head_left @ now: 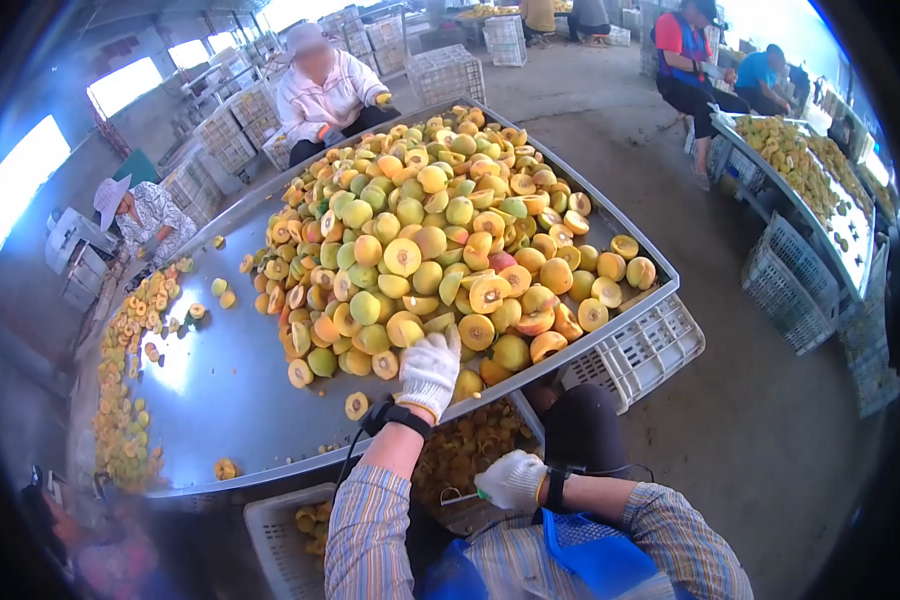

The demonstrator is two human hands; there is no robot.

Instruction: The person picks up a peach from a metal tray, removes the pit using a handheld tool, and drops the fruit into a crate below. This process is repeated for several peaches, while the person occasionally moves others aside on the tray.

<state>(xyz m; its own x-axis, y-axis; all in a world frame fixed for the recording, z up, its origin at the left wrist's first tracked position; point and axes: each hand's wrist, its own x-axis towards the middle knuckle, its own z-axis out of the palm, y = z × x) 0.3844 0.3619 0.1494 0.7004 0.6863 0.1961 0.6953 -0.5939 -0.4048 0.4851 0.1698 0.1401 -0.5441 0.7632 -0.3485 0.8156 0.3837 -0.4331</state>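
Observation:
My left hand (430,375), in a white knit glove, is at the near edge of a big heap of halved yellow peaches (410,220) on the metal table. Its fingers close on a peach half (438,323) at the bottom of the heap; the fingertips are partly hidden. Low over my lap, my gloved right hand (513,482) is curled shut around a small tool, of which a bit of green shows at the fingers. Beneath the hands, a crate (530,415) under the table edge holds peach pieces.
A raised rim (610,325) borders the metal table. White plastic crates (650,350) stand under its right side and at lower left (270,530). Across the table sits a person in a pale jacket (330,95), with others at left and lower left. More people work at another fruit table (855,255).

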